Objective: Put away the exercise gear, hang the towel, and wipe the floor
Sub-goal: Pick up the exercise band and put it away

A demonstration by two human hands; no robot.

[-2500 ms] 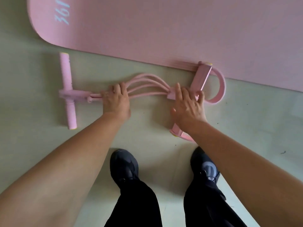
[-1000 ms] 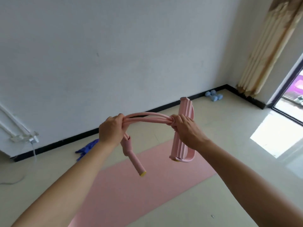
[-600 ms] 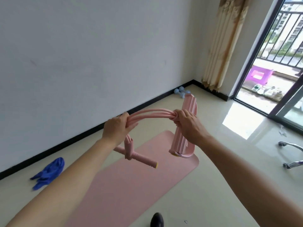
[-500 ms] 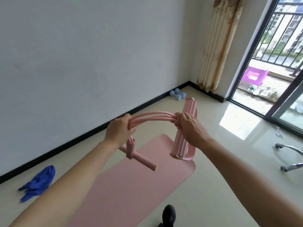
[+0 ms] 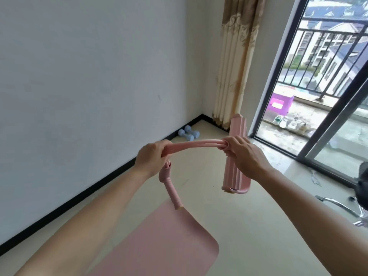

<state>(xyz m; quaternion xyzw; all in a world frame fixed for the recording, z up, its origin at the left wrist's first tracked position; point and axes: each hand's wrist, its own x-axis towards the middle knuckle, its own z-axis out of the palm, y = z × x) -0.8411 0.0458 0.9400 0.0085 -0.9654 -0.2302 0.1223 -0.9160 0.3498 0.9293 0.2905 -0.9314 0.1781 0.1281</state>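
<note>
The puller (image 5: 195, 143) is pale pink all over, tubes, foot bar and wrapped handle alike, with a pale yellow tip at the handle's end. The mat (image 5: 159, 246) is a flat dusty pink. The dumbbells (image 5: 188, 133) are light blue. The wall (image 5: 89, 76) is plain white, the skirting (image 5: 79, 198) black and the floor (image 5: 239, 226) glossy cream. The curtain (image 5: 237, 56) is beige with brown scrollwork. The stool (image 5: 278, 103) outside is bright purple, and the door frame (image 5: 337, 116) is black.
</note>
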